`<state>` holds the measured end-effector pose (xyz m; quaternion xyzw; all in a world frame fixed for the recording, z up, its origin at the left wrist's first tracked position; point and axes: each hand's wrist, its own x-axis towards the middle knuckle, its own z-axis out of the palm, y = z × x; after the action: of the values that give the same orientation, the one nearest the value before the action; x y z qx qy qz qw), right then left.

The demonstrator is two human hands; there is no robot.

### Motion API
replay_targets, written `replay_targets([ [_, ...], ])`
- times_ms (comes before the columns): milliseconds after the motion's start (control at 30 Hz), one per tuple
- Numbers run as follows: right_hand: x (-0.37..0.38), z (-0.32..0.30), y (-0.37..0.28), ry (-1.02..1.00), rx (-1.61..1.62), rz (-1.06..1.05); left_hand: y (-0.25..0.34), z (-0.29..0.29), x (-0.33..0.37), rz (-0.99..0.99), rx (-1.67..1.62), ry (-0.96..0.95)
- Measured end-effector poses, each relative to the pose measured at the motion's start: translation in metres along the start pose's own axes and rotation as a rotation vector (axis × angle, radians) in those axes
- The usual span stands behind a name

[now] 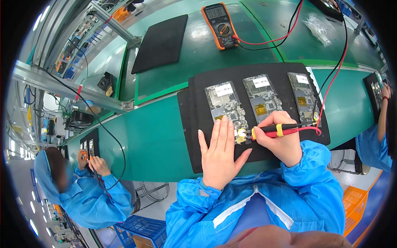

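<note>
- Black foam mat (pixel 189 142) lies on the green table (pixel 151 134), carrying three circuit boards side by side.
- Left board (pixel 223 99): on the mat, directly before the person, white label at its far end; lower part partly covered by fingers.
- Left hand (pixel 219 151): flat and ungrasping, fingers extended over the left board, thumb spread aside.
- Right hand (pixel 280 142): closed pen-fashion around a black probe (pixel 286 126) and a red probe (pixel 285 132); tips at the near end of the left board. Contact cannot be confirmed.
- Middle board (pixel 263 93) and right board (pixel 302 93): on the mat, each with white label and amber tape.
- Orange-edged meter (pixel 219 27): beyond the mat, screen lit state unclear, red and black leads attached.
- Black pad (pixel 160 43): left of the meter.
- Clear plastic bag (pixel 319 29): right of the meter.
</note>
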<state>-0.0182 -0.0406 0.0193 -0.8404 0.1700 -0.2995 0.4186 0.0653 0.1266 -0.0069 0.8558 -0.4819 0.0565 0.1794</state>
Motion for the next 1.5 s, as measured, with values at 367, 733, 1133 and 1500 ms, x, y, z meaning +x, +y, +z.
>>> replay_targets([
  [367, 0.001, 0.002, 0.000, -0.002, -0.027, -0.013, -0.002, -0.001, 0.000, 0.002, -0.011, 0.000],
  [733, -0.015, -0.030, 0.001, -0.023, 0.148, 0.075, -0.004, -0.010, 0.003, -0.006, -0.080, -0.056],
  [1133, -0.019, -0.162, 0.147, 0.232, 0.822, 0.440, -0.073, -0.012, -0.007, -0.415, -0.507, -0.101],
  [1500, -0.036, -0.237, 0.157, 0.312, 1.124, -0.039, -0.081, 0.002, -0.012, -0.489, -0.765, 0.094],
])
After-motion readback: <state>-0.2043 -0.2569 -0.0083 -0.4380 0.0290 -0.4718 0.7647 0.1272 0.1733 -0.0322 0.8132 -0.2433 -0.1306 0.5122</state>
